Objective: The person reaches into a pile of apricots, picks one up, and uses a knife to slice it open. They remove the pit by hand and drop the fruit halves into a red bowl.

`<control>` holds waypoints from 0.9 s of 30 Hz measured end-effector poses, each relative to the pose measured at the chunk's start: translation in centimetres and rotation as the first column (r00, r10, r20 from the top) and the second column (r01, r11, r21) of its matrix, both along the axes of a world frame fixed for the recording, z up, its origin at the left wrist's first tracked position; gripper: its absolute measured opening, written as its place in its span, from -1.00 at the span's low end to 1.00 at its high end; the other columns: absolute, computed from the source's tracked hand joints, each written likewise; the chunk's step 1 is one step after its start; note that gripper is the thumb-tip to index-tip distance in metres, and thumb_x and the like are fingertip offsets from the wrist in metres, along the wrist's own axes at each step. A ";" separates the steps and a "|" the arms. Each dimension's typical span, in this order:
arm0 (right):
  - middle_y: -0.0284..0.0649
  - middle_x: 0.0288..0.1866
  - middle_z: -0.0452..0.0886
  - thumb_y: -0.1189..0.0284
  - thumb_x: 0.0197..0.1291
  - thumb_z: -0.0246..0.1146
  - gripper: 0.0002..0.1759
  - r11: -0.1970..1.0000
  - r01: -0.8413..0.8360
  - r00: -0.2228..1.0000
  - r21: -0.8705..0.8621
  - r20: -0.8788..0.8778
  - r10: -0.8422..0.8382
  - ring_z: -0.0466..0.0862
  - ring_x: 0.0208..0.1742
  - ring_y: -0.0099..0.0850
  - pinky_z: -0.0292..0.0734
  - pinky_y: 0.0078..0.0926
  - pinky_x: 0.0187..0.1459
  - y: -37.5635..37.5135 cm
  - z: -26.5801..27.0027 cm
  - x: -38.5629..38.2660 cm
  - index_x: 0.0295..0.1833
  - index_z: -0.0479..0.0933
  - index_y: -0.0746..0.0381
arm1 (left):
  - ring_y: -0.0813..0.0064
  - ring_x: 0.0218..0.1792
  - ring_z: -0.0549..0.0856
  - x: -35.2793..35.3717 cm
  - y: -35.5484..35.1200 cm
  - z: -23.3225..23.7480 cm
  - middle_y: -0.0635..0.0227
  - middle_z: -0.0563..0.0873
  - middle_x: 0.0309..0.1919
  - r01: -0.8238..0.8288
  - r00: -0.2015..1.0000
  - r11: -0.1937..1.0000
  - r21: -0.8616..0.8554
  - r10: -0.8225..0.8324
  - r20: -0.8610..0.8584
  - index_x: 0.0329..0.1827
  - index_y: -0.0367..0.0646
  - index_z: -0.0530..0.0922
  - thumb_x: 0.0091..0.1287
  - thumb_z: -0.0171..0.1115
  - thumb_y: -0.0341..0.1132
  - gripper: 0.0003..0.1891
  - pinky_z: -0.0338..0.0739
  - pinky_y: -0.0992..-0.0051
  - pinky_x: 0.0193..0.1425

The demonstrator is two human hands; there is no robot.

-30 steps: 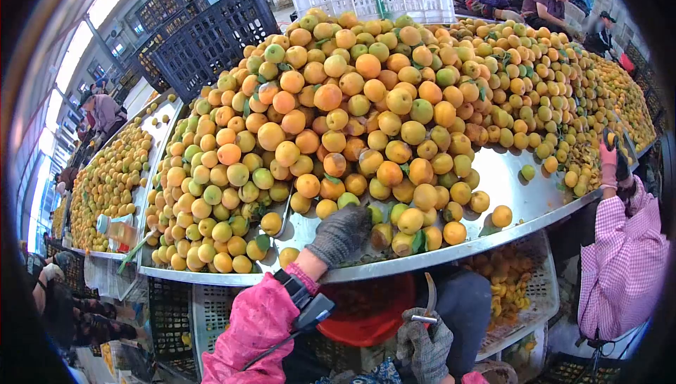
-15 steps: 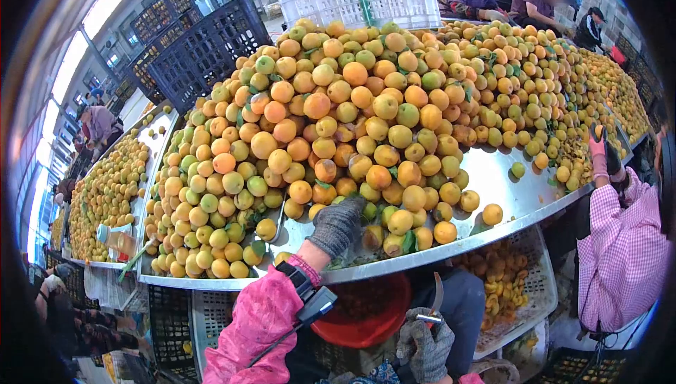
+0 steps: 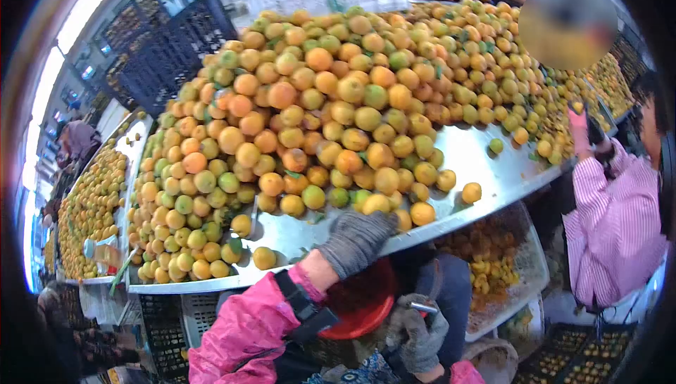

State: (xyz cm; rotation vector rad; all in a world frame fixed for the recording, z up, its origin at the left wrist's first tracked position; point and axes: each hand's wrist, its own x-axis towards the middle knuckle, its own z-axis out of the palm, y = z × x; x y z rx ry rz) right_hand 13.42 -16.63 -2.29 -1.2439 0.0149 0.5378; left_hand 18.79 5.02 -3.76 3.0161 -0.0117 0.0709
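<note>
A big heap of orange, yellow and greenish apricots (image 3: 310, 109) lies on a sloping metal table (image 3: 473, 155). My left hand (image 3: 360, 240), in a dark grey knitted glove, is at the table's front rim with its fingers curled down against the nearest apricots. Whatever lies under those fingers is hidden. Lower down, over my lap, my right hand (image 3: 420, 335) in a grey glove is closed round a small knife (image 3: 424, 307). The knife's blade points up and is blurred. Between my arms, below the rim, stands a red bucket (image 3: 366, 320).
A pale crate of split apricots (image 3: 493, 271) sits under the table, right of my knee. A co-worker in a pink checked sleeve (image 3: 612, 215) handles fruit at the right. Dark crates (image 3: 165, 60) are stacked at the back left. A plastic bottle (image 3: 104, 254) stands at the left.
My left hand has drawn back from the heap to the rim, and several front apricots no longer show there. My view has shifted slightly. The right hand still holds the knife.
</note>
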 end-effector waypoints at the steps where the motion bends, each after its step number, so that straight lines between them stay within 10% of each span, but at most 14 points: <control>1: -0.28 -0.54 0.57 0.37 0.23 0.22 -0.70 1.000 -0.001 1.000 -0.011 -0.003 0.001 0.46 -0.68 -0.58 0.33 -0.61 -0.64 -0.2 0.0 0.1 -0.04 0.54 0.38 | 0.13 -0.35 0.72 0.2 0.0 0.0 0.21 0.68 -0.33 0.031 0.994 0.999 -0.005 -0.032 -0.105 -0.22 0.00 0.62 0.23 0.13 -0.30 -0.86 0.58 0.14 -0.33; 5: -0.28 -0.50 0.58 0.49 0.27 0.19 -0.78 0.999 0.008 0.994 0.047 -0.106 -0.003 0.48 -0.63 -0.61 0.35 -0.66 -0.60 -0.4 0.2 0.1 -0.03 0.56 0.36 | 0.18 -0.50 0.70 0.2 -0.2 0.2 0.22 0.70 -0.45 0.038 0.998 0.994 -0.104 -0.032 0.063 -0.32 -0.01 0.66 0.10 0.32 -0.24 -0.88 0.53 0.23 -0.46; 9: -0.29 -0.49 0.56 0.45 0.32 0.20 -0.77 0.986 0.031 0.997 0.162 -0.070 -0.020 0.47 -0.63 -0.61 0.36 -0.67 -0.61 -0.7 -1.4 0.3 0.03 0.53 0.33 | 0.46 -0.50 0.65 -1.5 2.9 -3.4 0.35 0.72 -0.39 0.068 0.904 0.759 -0.647 0.227 0.362 -0.10 -0.20 0.65 0.23 0.19 -0.48 -0.80 0.50 0.47 -0.44; 13: -0.31 -0.49 0.54 0.33 0.37 0.21 -0.70 0.979 0.031 0.990 0.200 -0.141 -0.003 0.46 -0.65 -0.63 0.35 -0.68 -0.63 -1.2 -1.0 0.7 0.07 0.51 0.30 | 0.58 -0.54 0.62 -5.8 -1.1 8.5 0.35 0.67 -0.50 -0.126 0.812 0.415 -0.901 0.565 0.147 -0.08 -0.32 0.59 0.19 0.25 -0.47 -0.76 0.49 0.59 -0.44; 17: -0.39 -0.43 0.58 0.37 0.35 0.24 -0.77 0.962 0.058 0.990 0.267 -0.143 -0.020 0.47 -0.61 -0.71 0.36 -0.70 -0.65 -0.6 -2.3 0.4 0.05 0.54 0.23 | 0.56 -0.52 0.61 -8.8 -8.8 13.9 0.34 0.63 -0.50 -0.040 0.838 0.498 -0.866 0.489 0.242 -0.05 -0.34 0.55 0.12 0.26 -0.50 -0.70 0.51 0.56 -0.42; 18: -0.37 -0.50 0.53 0.31 0.36 0.24 -0.72 0.958 0.110 0.987 0.264 -0.145 -0.074 0.43 -0.68 -0.66 0.33 -0.69 -0.67 -0.3 -1.8 0.1 0.04 0.53 0.26 | 0.47 -0.40 0.66 -8.6 -10.9 14.7 0.29 0.68 -0.41 -0.022 0.884 0.769 -0.639 0.314 0.347 -0.05 -0.33 0.56 0.11 0.31 -0.49 -0.68 0.56 0.47 -0.34; 19: -0.37 -0.50 0.53 0.31 0.36 0.24 -0.72 0.956 0.109 0.988 0.271 -0.138 -0.074 0.43 -0.68 -0.66 0.33 -0.69 -0.67 -0.2 -1.6 -0.3 0.04 0.53 0.26 | 0.46 -0.27 0.68 -9.1 -14.7 14.7 0.30 0.72 -0.30 0.071 0.931 0.473 -0.878 0.284 0.228 0.00 -0.27 0.57 0.10 0.35 -0.47 -0.64 0.58 0.39 -0.21; 20: -0.37 -0.50 0.53 0.31 0.35 0.24 -0.73 0.971 0.160 0.980 0.180 -0.145 -0.135 0.43 -0.68 -0.66 0.33 -0.68 -0.68 0.1 -1.7 -0.7 0.03 0.54 0.25 | 0.45 -0.19 0.70 -9.0 -16.1 13.0 0.29 0.73 -0.24 0.293 0.956 0.459 -0.839 -0.118 0.269 0.07 -0.23 0.55 0.07 0.38 -0.44 -0.56 0.57 0.39 -0.12; 23: -0.38 -0.50 0.55 0.26 0.32 0.28 -0.74 0.991 0.123 0.987 0.045 0.095 -0.127 0.47 -0.66 -0.67 0.36 -0.67 -0.67 -0.5 -2.5 -1.3 -0.04 0.59 0.22 | 0.33 -0.43 0.60 -8.2 -28.9 9.5 0.29 0.60 -0.44 0.612 0.406 0.479 -0.629 -0.873 -0.270 0.08 -0.22 0.56 0.18 0.12 -0.42 -0.63 0.54 0.25 -0.33; 25: -0.37 -0.51 0.56 0.30 0.31 0.26 -0.77 0.980 0.133 0.990 0.145 -0.053 -0.127 0.48 -0.68 -0.64 0.39 -0.64 -0.68 -0.6 -1.4 -1.5 -0.06 0.60 0.22 | 0.10 -0.59 0.63 -11.7 -35.3 0.5 0.14 0.62 -0.56 0.460 0.638 0.398 -0.794 -0.770 -0.016 0.31 -0.26 0.35 0.10 0.23 -0.35 -0.36 0.52 0.13 -0.50; 26: -0.36 -0.52 0.56 0.33 0.33 0.24 -0.79 0.990 0.108 0.993 0.086 -0.062 -0.103 0.48 -0.70 -0.62 0.38 -0.64 -0.71 -0.8 -1.4 -1.4 -0.05 0.59 0.22 | 0.28 -0.23 0.64 -10.1 -32.4 6.8 0.17 0.64 -0.20 0.444 0.564 0.332 -0.832 -0.826 -0.029 0.08 -0.25 0.51 0.23 0.03 -0.52 -0.67 0.59 0.34 -0.06; 27: -0.35 -0.53 0.55 0.35 0.33 0.23 -0.80 0.990 0.091 0.993 0.111 -0.082 -0.082 0.47 -0.72 -0.61 0.37 -0.63 -0.73 -0.9 -1.6 -1.3 -0.04 0.57 0.23 | 0.28 -0.23 0.64 -10.0 -30.3 7.0 0.17 0.64 -0.20 0.430 0.604 0.386 -0.816 -0.795 -0.058 0.08 -0.25 0.51 0.23 0.03 -0.52 -0.67 0.59 0.34 -0.06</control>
